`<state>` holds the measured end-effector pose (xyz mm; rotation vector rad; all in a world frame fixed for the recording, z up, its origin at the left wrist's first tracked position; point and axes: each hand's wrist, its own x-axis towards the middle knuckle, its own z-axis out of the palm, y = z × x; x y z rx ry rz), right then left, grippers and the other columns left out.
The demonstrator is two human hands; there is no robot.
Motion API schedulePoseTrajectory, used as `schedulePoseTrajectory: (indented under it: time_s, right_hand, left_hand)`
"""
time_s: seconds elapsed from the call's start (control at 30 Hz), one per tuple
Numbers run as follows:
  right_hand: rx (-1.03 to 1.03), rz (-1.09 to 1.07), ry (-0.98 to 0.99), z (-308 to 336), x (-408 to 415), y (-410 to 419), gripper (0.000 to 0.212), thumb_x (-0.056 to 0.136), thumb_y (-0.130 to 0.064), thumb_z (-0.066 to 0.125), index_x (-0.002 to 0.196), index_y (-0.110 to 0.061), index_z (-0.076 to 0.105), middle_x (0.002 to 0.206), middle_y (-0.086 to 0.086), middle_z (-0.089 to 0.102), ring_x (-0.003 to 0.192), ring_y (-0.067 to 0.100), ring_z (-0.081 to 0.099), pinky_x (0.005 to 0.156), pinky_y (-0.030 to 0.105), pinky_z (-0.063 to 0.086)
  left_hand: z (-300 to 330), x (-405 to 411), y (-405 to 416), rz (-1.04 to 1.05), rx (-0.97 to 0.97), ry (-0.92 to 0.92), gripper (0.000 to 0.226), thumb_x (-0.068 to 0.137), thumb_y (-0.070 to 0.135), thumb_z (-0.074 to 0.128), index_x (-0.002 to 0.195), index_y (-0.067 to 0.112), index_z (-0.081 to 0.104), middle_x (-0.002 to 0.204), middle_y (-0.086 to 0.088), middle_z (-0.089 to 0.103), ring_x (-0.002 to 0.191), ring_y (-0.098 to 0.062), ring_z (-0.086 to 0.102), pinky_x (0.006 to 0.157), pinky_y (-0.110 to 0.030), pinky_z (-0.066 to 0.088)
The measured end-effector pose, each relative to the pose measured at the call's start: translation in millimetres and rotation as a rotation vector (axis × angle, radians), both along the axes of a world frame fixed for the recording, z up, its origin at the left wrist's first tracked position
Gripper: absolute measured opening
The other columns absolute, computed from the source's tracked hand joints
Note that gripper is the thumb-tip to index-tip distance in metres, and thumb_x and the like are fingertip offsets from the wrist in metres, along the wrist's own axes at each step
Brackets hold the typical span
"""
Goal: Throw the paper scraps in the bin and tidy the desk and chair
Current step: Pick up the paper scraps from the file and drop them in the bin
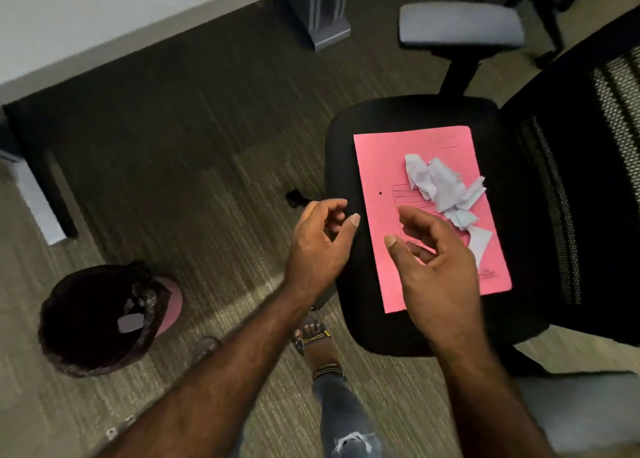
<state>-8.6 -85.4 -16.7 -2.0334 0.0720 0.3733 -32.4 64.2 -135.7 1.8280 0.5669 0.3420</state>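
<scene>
A pile of torn white paper scraps point(446, 194) lies on a pink folder point(384, 166), which rests flat on the black seat of an office chair point(408, 114). My right hand point(436, 267) hovers over the folder's near half, fingers curled and apart, holding nothing, just short of the scraps. At the seat's left edge my left hand point(320, 242) is held with its fingers apart and nothing in it. On the carpet at the lower left stands a pink bin point(171, 305) lined with a dark bag, with a few scraps inside.
The white desk point(104, 10) runs along the top left, its grey leg point(325, 14) standing on the carpet. The chair's grey armrest point(460, 24) and mesh back point(595, 152) are on the right. My sandalled foot point(317, 346) is beside the chair base.
</scene>
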Motion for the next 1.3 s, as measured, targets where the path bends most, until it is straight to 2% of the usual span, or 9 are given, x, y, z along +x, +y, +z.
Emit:
schedulePoseTrajectory:
  time_s: [0.23, 0.37, 0.43, 0.5, 0.57, 0.63, 0.77, 0.97, 1.3]
  right_hand:
    - [0.01, -0.106, 0.031, 15, 35, -59, 0.04, 0.093, -0.023, 0.082, 0.128, -0.037, 0.07, 0.127, -0.014, 0.071, 0.122, 0.005, 0.067, 0.096, 0.043, 0.063]
    - [-0.167, -0.102, 0.017, 1, 58, -98, 0.048, 0.089, -0.032, 0.085, 0.13, -0.044, 0.064, 0.138, -0.014, 0.061, 0.113, -0.007, 0.061, 0.061, 0.012, 0.056]
    - [-0.313, -0.046, 0.015, -11, 73, -116, 0.066, 0.085, -0.033, 0.089, 0.141, -0.045, 0.056, 0.144, -0.009, 0.054, 0.115, -0.001, 0.056, 0.07, 0.011, 0.045]
    - [-0.446, 0.041, 0.02, -24, 87, -129, 0.09, 0.079, -0.028, 0.094, 0.154, -0.04, 0.046, 0.154, -0.002, 0.045, 0.127, 0.01, 0.051, 0.079, 0.017, 0.047]
    - [-0.576, 0.115, 0.052, -35, 100, -134, 0.111, 0.075, -0.025, 0.097, 0.163, -0.041, 0.032, 0.167, 0.002, 0.028, 0.147, 0.024, 0.043, 0.099, 0.035, 0.054]
    - [-0.691, 0.178, 0.098, -45, 111, -135, 0.126, 0.072, -0.024, 0.099, 0.165, -0.046, 0.017, 0.176, 0.0, 0.006, 0.159, 0.033, 0.029, 0.112, 0.052, 0.049]
    - [-0.776, 0.272, 0.098, -62, 132, -138, 0.139, 0.066, -0.025, 0.102, 0.164, -0.051, 0.007, 0.176, -0.005, -0.012, 0.16, 0.037, 0.027, 0.112, 0.055, 0.048]
    - [-0.796, 0.326, 0.08, -79, 147, -131, 0.132, 0.067, -0.028, 0.101, 0.164, -0.049, 0.015, 0.17, 0.003, 0.006, 0.146, 0.036, 0.045, 0.102, 0.053, 0.055]
    - [-0.767, 0.25, 0.045, -96, 146, -128, 0.081, 0.081, -0.022, 0.091, 0.152, -0.03, 0.052, 0.147, 0.005, 0.032, 0.127, 0.03, 0.055, 0.098, 0.042, 0.055]
  left_hand:
    - [11, 39, -46, -0.043, 0.091, 0.027, 0.037, 0.092, 0.038, 0.075, 0.123, 0.02, 0.065, 0.109, 0.006, 0.058, 0.095, -0.005, 0.06, 0.08, -0.024, 0.058]
    - [18, 64, -68, -0.088, 0.181, 0.081, 0.053, 0.088, 0.039, 0.078, 0.133, 0.018, 0.059, 0.124, 0.001, 0.054, 0.114, -0.013, 0.056, 0.092, -0.038, 0.058]
    - [19, 83, -76, -0.187, 0.267, 0.124, 0.071, 0.083, 0.042, 0.082, 0.142, 0.021, 0.049, 0.136, -0.001, 0.046, 0.129, -0.016, 0.046, 0.105, -0.038, 0.052]
    - [21, 103, -80, -0.334, 0.382, 0.182, 0.095, 0.077, 0.046, 0.086, 0.153, 0.028, 0.033, 0.152, -0.004, 0.035, 0.143, -0.022, 0.034, 0.114, -0.04, 0.042]
    - [23, 125, -82, -0.486, 0.505, 0.238, 0.113, 0.074, 0.048, 0.088, 0.16, 0.033, 0.017, 0.165, -0.008, 0.021, 0.154, -0.03, 0.02, 0.12, -0.047, 0.032]
    - [24, 145, -84, -0.617, 0.639, 0.287, 0.124, 0.071, 0.049, 0.09, 0.162, 0.037, 0.007, 0.171, -0.01, 0.01, 0.158, -0.034, 0.009, 0.122, -0.055, 0.028]
    - [19, 170, -92, -0.739, 0.717, 0.399, 0.133, 0.07, 0.044, 0.093, 0.162, 0.041, -0.002, 0.173, -0.012, -0.003, 0.159, -0.039, -0.001, 0.119, -0.061, 0.028]
    - [9, 179, -107, -0.766, 0.736, 0.414, 0.124, 0.071, 0.043, 0.091, 0.161, 0.043, 0.006, 0.173, -0.01, -0.002, 0.158, -0.04, 0.002, 0.115, -0.065, 0.031]
    - [7, 177, -115, -0.817, 0.861, 0.332, 0.061, 0.087, 0.037, 0.077, 0.143, 0.036, 0.052, 0.163, -0.011, 0.031, 0.148, -0.034, 0.03, 0.11, -0.057, 0.039]
